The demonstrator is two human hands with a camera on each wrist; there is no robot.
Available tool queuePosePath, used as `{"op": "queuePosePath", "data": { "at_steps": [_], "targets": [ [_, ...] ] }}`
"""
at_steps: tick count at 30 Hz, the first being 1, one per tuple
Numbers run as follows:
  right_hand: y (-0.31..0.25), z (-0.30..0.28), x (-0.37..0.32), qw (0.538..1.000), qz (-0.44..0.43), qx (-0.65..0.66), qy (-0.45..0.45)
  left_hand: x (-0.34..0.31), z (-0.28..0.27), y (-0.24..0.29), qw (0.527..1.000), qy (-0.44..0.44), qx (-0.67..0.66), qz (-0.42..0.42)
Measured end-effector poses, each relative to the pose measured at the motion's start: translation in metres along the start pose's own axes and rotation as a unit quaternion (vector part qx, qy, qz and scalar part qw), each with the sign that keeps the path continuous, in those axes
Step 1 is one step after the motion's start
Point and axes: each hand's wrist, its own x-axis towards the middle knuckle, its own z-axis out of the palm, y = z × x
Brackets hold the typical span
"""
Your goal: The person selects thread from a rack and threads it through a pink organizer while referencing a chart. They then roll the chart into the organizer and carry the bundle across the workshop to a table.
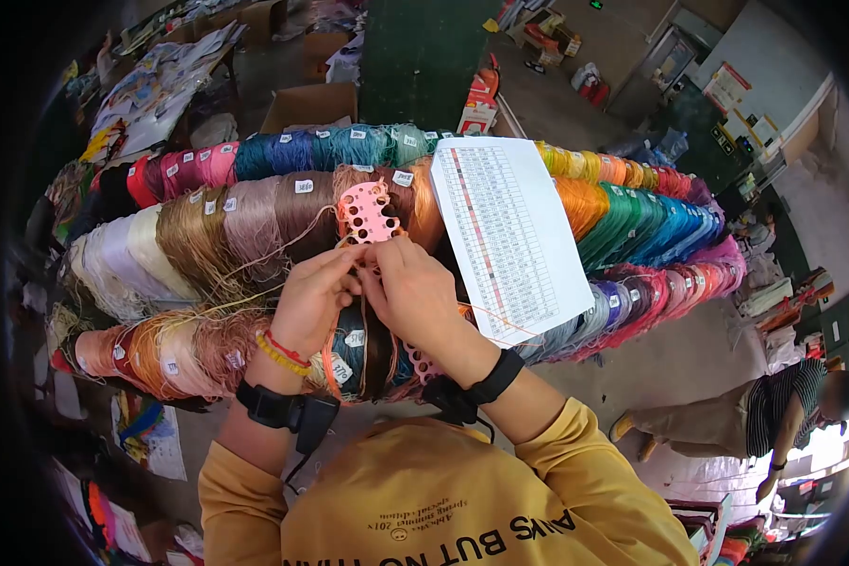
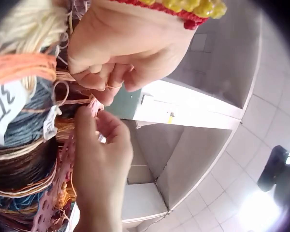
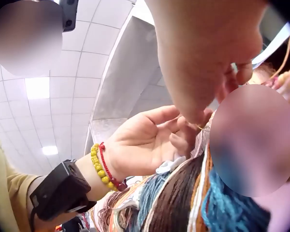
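Note:
Both hands meet fingertip to fingertip over the middle of the yarn rows. My right hand (image 1: pixel 417 288) pinches the lower end of a pink card with punched holes (image 1: pixel 369 204), which lies over the brown skeins. Close against it, my left hand (image 1: pixel 313 297) has its fingers curled, with a thin orange thread (image 2: pixel 113 87) pinched among them. In the left wrist view, the right thumb and finger grip a small pink end (image 2: pixel 95 104) just below the left fingertips. The left hand (image 3: pixel 145 142) appears palm-side in the right wrist view, partly hidden behind the right hand (image 3: pixel 203 63).
Rows of labelled thread skeins (image 1: pixel 113 264) run left and right. A printed chart sheet (image 1: pixel 500 236) lies on them at right. Another pink holed card (image 1: pixel 421 363) hangs under the right forearm. A cardboard box (image 1: pixel 311 104) stands behind; another person (image 1: pixel 755 415) is at right.

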Motion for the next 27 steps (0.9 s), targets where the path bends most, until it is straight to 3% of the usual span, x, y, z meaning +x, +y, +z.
{"op": "queuePosePath", "data": {
  "at_steps": [3, 8, 9, 13, 14, 16, 18, 19, 20, 21, 22, 24, 25, 27],
  "targets": [
    [0.000, -0.002, -0.004, 0.994, 0.032, -0.082, -0.060, -0.007, -0.011, 0.006, 0.995, 0.092, 0.030, 0.021],
    [-0.001, 0.002, -0.009, 0.988, 0.046, -0.117, -0.089, -0.025, -0.079, 0.048, 0.972, 0.144, -0.132, 0.127],
    [-0.001, 0.001, -0.009, 0.988, 0.048, -0.116, -0.088, -0.032, -0.106, 0.062, 0.955, 0.159, -0.180, 0.172],
    [0.000, 0.001, -0.010, 0.989, 0.050, -0.112, -0.085, -0.093, -0.239, 0.130, 0.925, 0.187, -0.104, 0.315],
    [0.000, 0.002, -0.010, 0.989, 0.049, -0.109, -0.085, -0.110, -0.298, 0.143, 0.931, 0.123, -0.098, 0.331],
    [-0.001, 0.003, -0.009, 0.987, 0.072, -0.113, -0.092, -0.111, -0.296, 0.137, 0.909, 0.244, -0.074, 0.329],
    [-0.001, 0.005, -0.006, 0.984, 0.113, -0.099, -0.095, -0.090, -0.212, 0.102, 0.966, 0.129, 0.169, 0.150],
    [-0.001, 0.005, -0.007, 0.989, 0.090, -0.086, -0.076, -0.080, -0.169, 0.085, 0.948, 0.047, 0.302, 0.087],
    [0.001, 0.006, -0.006, 0.989, 0.083, -0.083, -0.090, -0.076, -0.142, 0.078, 0.890, -0.062, 0.443, 0.085],
    [-0.004, 0.001, -0.005, 0.988, 0.085, -0.074, -0.106, -0.073, -0.131, 0.077, 0.783, -0.102, 0.606, 0.098],
    [-0.006, -0.004, -0.003, 0.988, 0.086, -0.060, -0.114, -0.075, -0.126, 0.080, 0.709, -0.040, 0.679, 0.188],
    [-0.003, -0.004, -0.005, 0.991, 0.040, -0.084, -0.101, -0.080, -0.128, 0.107, 0.832, 0.116, 0.534, 0.094],
    [-0.006, -0.007, -0.003, 0.992, 0.035, -0.072, -0.098, -0.081, -0.145, 0.116, 0.855, 0.189, 0.470, 0.112],
    [-0.013, -0.015, 0.002, 0.992, 0.052, -0.051, -0.108, -0.082, -0.195, 0.139, 0.828, 0.265, 0.481, 0.110]
  ]
}}
